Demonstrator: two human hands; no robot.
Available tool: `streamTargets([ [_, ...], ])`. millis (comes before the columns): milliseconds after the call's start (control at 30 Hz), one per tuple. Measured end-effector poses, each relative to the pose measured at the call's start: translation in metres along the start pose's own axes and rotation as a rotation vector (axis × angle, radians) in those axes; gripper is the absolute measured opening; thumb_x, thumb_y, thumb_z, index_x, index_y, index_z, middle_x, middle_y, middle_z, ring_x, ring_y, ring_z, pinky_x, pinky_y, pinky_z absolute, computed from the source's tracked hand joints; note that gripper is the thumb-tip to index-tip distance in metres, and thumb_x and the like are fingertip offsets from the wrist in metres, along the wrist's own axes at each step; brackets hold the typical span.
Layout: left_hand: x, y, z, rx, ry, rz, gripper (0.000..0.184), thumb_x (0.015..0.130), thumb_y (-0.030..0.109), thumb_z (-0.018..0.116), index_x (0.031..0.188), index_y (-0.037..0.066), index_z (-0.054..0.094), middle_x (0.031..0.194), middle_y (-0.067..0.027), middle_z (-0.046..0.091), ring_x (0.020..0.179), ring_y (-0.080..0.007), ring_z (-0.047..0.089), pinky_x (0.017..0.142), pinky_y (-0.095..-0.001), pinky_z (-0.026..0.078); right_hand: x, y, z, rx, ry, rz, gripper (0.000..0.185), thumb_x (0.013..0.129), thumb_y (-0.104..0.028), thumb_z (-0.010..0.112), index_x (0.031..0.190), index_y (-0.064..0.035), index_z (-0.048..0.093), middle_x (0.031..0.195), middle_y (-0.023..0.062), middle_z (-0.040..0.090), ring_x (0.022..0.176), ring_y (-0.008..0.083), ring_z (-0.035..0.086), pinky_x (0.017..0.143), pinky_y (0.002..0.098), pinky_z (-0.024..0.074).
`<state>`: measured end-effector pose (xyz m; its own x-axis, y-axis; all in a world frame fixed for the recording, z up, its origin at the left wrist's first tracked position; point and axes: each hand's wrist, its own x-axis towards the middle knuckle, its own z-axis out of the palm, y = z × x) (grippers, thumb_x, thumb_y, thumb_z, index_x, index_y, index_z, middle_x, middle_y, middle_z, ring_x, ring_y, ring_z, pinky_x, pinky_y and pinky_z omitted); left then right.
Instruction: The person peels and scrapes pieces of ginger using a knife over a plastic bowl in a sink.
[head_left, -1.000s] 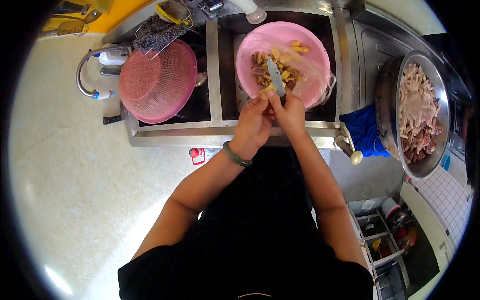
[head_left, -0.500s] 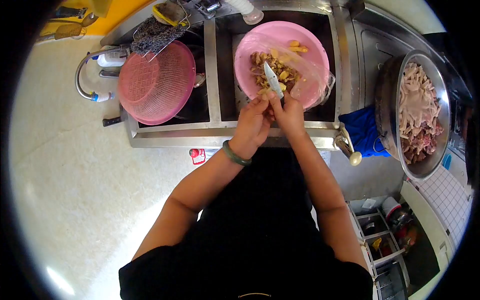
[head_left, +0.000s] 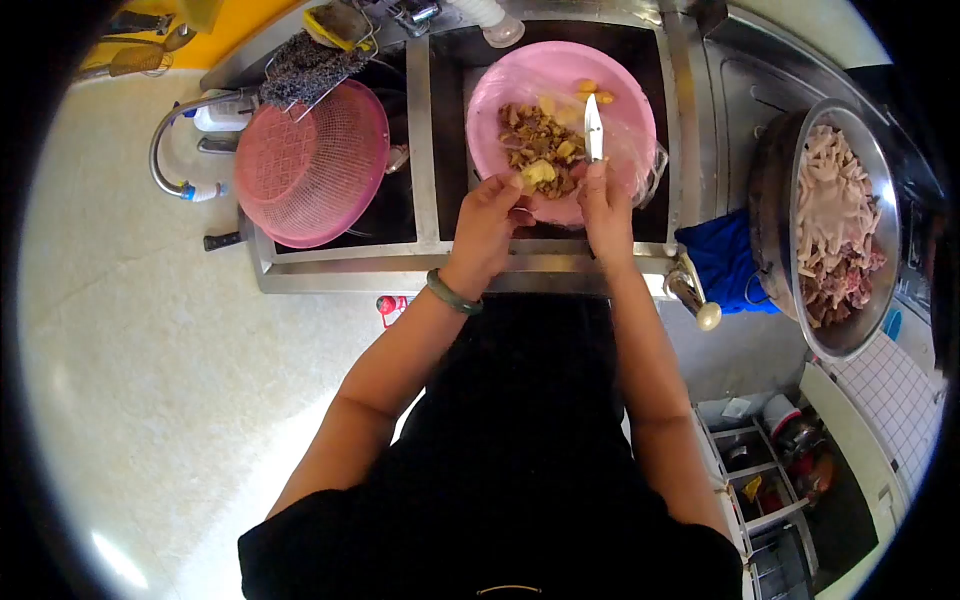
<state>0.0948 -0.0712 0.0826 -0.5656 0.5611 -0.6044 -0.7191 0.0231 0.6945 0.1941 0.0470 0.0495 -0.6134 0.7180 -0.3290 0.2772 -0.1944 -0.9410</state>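
My right hand (head_left: 608, 205) is closed round a small knife (head_left: 594, 128), its blade pointing away from me above the pink basin (head_left: 486, 95). To its left, my left hand (head_left: 485, 225) has its thumb and fingers pinched at the basin's near edge, on a pale yellow peeled piece of ginger (head_left: 538, 173); the fingers partly hide the grip. A green bangle (head_left: 455, 293) circles that wrist. Inside the basin, a clear plastic bag (head_left: 628, 150) lies under and around brownish ginger scraps (head_left: 530, 128). Several yellow ginger pieces (head_left: 592, 90) rest at the far side.
The basin sits in a sink (head_left: 450, 100). A pink strainer basket (head_left: 310, 170) tilts over the left sink, below a steel scourer (head_left: 310, 72). On the right stand a steel bowl of chicken feet and meat (head_left: 838, 200) and a blue cloth (head_left: 725, 260). Below right is an open drawer (head_left: 760, 480).
My hands have moved apart. The right hand has shifted right with the knife, whose blade now points straighter away; the left hand has moved slightly left.
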Motion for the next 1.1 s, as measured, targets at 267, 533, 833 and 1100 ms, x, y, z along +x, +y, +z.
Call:
streamTargets([
  [267, 0.009, -0.011, -0.007, 0.3, -0.084, 0.223, 0.018, 0.095, 0.019, 0.053, 0.103, 0.003, 0.053, 0.088, -0.0038, 0.058, 0.079, -0.0106, 0.057, 0.066, -0.0245, 0.05, 0.001, -0.007, 0.02, 0.22, -0.198, 0.124, 0.032, 0.092, -0.029, 0.06, 0.099, 0.0022, 0.058, 0.082, 0.006, 0.06, 0.071, 0.0109, 0.054, 0.063, 0.0262, 0.0458],
  [533, 0.001, -0.013, -0.008, 0.345, -0.102, 0.334, 0.019, 0.094, 0.014, 0.054, 0.108, 0.0, 0.054, 0.088, -0.0013, 0.058, 0.075, -0.007, 0.053, 0.063, -0.0227, 0.046, -0.007, 0.004, 0.014, -0.301, -0.051, -0.162, 0.019, 0.09, -0.016, 0.056, 0.101, 0.0005, 0.059, 0.08, 0.0145, 0.062, 0.071, 0.0262, 0.06, 0.065, 0.0348, 0.048],
  [833, -0.005, -0.012, -0.019, 0.743, -0.192, 0.467, 0.026, 0.096, 0.013, 0.045, 0.116, -0.003, 0.052, 0.1, -0.0156, 0.06, 0.09, -0.0307, 0.057, 0.083, -0.0352, 0.045, -0.016, -0.015, 0.011, -0.801, 0.091, -0.848, 0.038, 0.07, -0.005, 0.062, 0.108, -0.0085, 0.063, 0.087, 0.0109, 0.056, 0.081, 0.0303, 0.057, 0.072, 0.0405, 0.0461],
  [1100, -0.012, -0.013, -0.019, 0.852, -0.156, 0.486, 0.03, 0.096, 0.013, 0.045, 0.121, -0.004, 0.049, 0.113, -0.0206, 0.057, 0.108, -0.0336, 0.053, 0.094, -0.0368, 0.04, -0.023, -0.021, 0.013, -0.846, 0.069, -0.795, 0.04, 0.07, -0.007, 0.061, 0.111, -0.0094, 0.062, 0.089, 0.0104, 0.057, 0.081, 0.0302, 0.057, 0.074, 0.0405, 0.0454],
])
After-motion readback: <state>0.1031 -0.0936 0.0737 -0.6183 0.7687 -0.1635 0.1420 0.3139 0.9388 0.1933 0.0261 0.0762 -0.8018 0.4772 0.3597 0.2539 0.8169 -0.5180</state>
